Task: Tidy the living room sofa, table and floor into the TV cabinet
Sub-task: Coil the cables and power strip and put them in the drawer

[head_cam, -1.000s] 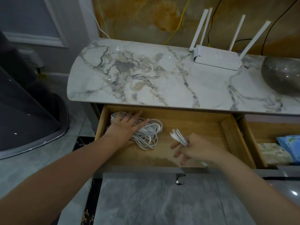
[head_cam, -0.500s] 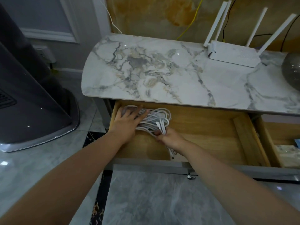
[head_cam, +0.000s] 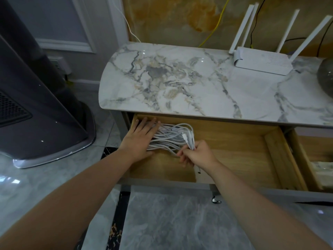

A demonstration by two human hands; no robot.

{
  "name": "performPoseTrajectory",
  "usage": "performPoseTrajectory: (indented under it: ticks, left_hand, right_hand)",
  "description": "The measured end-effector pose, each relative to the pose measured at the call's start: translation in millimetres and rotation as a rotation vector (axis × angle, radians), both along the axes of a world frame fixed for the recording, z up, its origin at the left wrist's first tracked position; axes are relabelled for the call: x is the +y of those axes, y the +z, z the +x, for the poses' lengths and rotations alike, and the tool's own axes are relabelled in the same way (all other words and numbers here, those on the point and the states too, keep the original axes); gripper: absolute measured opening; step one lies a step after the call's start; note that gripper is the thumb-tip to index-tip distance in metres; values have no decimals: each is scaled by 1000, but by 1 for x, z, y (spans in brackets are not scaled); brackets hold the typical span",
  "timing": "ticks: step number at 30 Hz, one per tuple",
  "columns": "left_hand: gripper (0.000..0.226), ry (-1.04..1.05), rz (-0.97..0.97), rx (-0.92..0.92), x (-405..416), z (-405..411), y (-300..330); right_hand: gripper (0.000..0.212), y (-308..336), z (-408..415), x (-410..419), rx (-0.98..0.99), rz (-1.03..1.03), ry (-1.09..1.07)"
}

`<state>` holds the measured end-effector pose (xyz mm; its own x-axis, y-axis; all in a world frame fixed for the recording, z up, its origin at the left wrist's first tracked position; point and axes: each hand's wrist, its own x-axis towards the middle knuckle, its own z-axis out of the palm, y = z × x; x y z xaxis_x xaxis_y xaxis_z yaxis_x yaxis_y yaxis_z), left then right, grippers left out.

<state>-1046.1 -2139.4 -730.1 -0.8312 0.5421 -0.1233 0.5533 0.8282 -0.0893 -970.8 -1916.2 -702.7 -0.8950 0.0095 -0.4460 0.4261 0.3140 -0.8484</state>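
Your left hand [head_cam: 139,139] lies flat, fingers straight, pressing the bundle of white cables [head_cam: 169,137] into the back left corner of the open light-wood drawer [head_cam: 234,152]. Your right hand [head_cam: 196,154] pinches the bundle's right end with curled fingers. A white four-antenna router [head_cam: 261,63] sits on the marble-patterned cabinet top [head_cam: 180,83].

This is a home living room. At 12 o'clock stands a low TV cabinet [head_cam: 189,87] with a glossy marble-patterned top and a pulled-out wooden drawer [head_cam: 234,152] beneath it. At 1 o'clock a white router [head_cam: 261,63] with four upright antennas sits on the top, cables running up a marbled ochre wall panel [head_cam: 180,18] behind it. At 9 o'clock a tall dark floor-standing appliance [head_cam: 36,105] rests on polished grey marble floor tiles [head_cam: 171,222], before a pale wall with white moulding [head_cam: 68,44]
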Motion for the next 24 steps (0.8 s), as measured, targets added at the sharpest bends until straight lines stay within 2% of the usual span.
performPoseTrajectory:
  ticks: [6, 9, 11, 12, 15, 18, 20, 24]
  left_hand:
    - [115, 46, 141, 28, -4, 5, 5]
    - [110, 126, 224, -24, -7, 8, 13]
    - [101, 172, 312, -65, -10, 12, 19]
    - [94, 185, 349, -64, -12, 15, 20]
    - [66, 286, 649, -14, -16, 30, 23]
    - [45, 518, 990, -72, -15, 43, 24]
    - [42, 551, 1073, -43, -12, 51, 25]
    - [38, 557, 1180, 50, -10, 60, 33]
  right_hand:
    - [39, 13, 8, 0, 176, -220, -12]
    - [26, 12, 7, 2, 260, -249, -53]
    - [13, 11, 5, 1, 259, -255, -33]
    - [14, 9, 5, -1, 230, -247, 2]
    - [25, 5, -2, -11, 127, -41, 222]
    - [49, 1, -13, -31, 204, 283, 508]
    - [61, 3, -17, -43, 207, 388, 668]
    - [57, 0, -24, -58, 68, 411, 916]
